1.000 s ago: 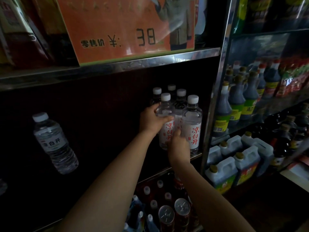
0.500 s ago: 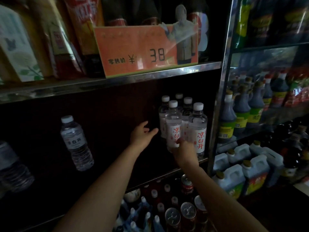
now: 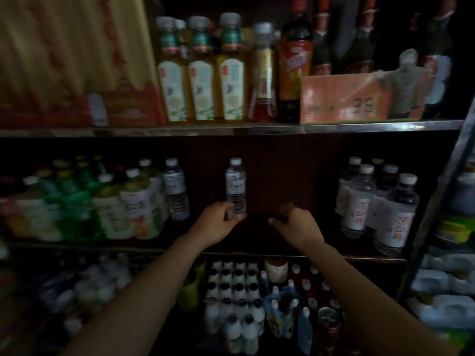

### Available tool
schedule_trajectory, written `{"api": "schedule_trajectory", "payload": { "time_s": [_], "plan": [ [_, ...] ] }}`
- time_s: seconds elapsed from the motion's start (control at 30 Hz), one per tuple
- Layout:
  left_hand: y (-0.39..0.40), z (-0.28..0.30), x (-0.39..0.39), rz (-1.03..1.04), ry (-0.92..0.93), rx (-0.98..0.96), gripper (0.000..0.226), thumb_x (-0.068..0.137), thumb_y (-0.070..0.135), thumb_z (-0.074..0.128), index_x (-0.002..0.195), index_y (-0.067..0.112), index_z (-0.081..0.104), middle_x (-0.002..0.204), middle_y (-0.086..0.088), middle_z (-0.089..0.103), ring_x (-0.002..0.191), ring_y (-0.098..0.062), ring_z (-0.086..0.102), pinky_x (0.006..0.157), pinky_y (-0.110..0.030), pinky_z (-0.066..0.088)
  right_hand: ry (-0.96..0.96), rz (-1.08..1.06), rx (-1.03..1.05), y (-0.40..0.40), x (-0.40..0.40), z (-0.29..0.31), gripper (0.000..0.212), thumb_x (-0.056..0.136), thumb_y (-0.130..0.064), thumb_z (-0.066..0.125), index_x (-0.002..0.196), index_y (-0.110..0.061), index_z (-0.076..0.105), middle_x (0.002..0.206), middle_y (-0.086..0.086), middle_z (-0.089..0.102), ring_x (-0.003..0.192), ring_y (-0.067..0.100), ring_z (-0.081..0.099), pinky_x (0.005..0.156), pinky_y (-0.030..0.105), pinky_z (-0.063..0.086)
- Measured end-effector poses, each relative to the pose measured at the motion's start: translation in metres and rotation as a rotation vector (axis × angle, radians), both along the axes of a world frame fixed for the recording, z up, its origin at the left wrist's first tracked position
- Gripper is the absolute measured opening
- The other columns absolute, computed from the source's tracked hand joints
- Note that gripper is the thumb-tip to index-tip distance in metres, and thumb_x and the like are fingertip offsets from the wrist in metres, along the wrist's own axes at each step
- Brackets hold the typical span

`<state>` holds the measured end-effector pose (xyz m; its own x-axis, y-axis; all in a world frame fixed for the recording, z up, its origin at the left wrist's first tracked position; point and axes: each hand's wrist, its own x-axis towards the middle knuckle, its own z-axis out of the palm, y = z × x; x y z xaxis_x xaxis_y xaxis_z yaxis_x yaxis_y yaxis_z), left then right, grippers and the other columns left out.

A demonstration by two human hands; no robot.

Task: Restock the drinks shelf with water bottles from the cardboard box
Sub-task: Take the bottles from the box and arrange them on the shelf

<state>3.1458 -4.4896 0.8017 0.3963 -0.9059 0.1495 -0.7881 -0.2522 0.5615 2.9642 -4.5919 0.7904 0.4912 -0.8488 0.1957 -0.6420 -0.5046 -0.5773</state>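
A clear water bottle (image 3: 235, 187) with a white cap stands upright in the middle of the dark drinks shelf (image 3: 257, 253). My left hand (image 3: 216, 223) grips its lower part. My right hand (image 3: 295, 223) hovers to the right of it with its fingers curled, holding nothing. A cluster of several water bottles with red lettering (image 3: 377, 206) stands at the shelf's right end. Another water bottle (image 3: 176, 190) stands to the left, beside packs of green-capped drinks. The cardboard box is not in view.
Packs of bottled tea (image 3: 84, 204) fill the shelf's left end. Above, tall juice bottles (image 3: 203, 70) and an orange price card (image 3: 344, 100) sit on the upper shelf. Below are small white bottles (image 3: 236, 299) and cans. A metal upright (image 3: 437, 201) bounds the right side.
The view has swung left and upward. My left hand has left the right-hand cluster and now grips the lone bottle in the shelf's middle. My right hand has let go of the cluster.
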Motion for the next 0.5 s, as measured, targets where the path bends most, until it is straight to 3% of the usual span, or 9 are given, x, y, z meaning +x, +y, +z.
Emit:
{"api": "schedule_trajectory", "payload": {
  "time_s": [0.13, 0.3, 0.4, 0.5],
  "plan": [
    [0.079, 0.012, 0.033, 0.147, -0.090, 0.066, 0.052, 0.095, 0.046, 0.047, 0.138, 0.015, 0.045, 0.139, -0.003, 0.050, 0.124, -0.018, 0.050, 0.097, -0.025, 0.040, -0.010, 0.200, -0.027, 0.056, 0.053, 0.011, 0.047, 0.087, -0.046, 0.062, 0.122, -0.013, 0.058, 0.118, 0.010, 0.063, 0.105, 0.025, 0.061, 0.084, 0.033, 0.051],
    [0.192, 0.020, 0.053, 0.302, -0.098, 0.089, 0.050, 0.098, 0.041, 0.045, 0.140, 0.014, 0.043, 0.140, -0.003, 0.048, 0.122, -0.019, 0.050, 0.090, -0.022, 0.039, 0.009, 0.449, -0.040, 0.143, 0.104, 0.016, 0.055, 0.091, -0.048, 0.057, 0.134, -0.013, 0.050, 0.131, 0.010, 0.054, 0.116, 0.025, 0.055, 0.087, 0.030, 0.046],
    [0.273, 0.014, 0.059, 0.411, -0.024, 0.111, 0.049, 0.097, 0.043, 0.046, 0.135, 0.013, 0.048, 0.131, -0.004, 0.054, 0.114, -0.018, 0.055, 0.087, -0.025, 0.043, 0.047, 0.583, -0.010, 0.204, 0.128, 0.012, 0.053, 0.092, -0.048, 0.055, 0.132, -0.013, 0.050, 0.124, 0.009, 0.058, 0.104, 0.022, 0.058, 0.077, 0.030, 0.049],
    [0.358, 0.004, 0.062, 0.510, 0.001, 0.119, 0.053, 0.096, 0.043, 0.046, 0.139, 0.011, 0.044, 0.136, -0.007, 0.051, 0.119, -0.022, 0.053, 0.088, -0.025, 0.042, 0.058, 0.713, 0.020, 0.269, 0.151, 0.006, 0.050, 0.093, -0.047, 0.054, 0.130, -0.013, 0.051, 0.116, 0.008, 0.061, 0.095, 0.021, 0.061, 0.072, 0.030, 0.050]
  ]
}}
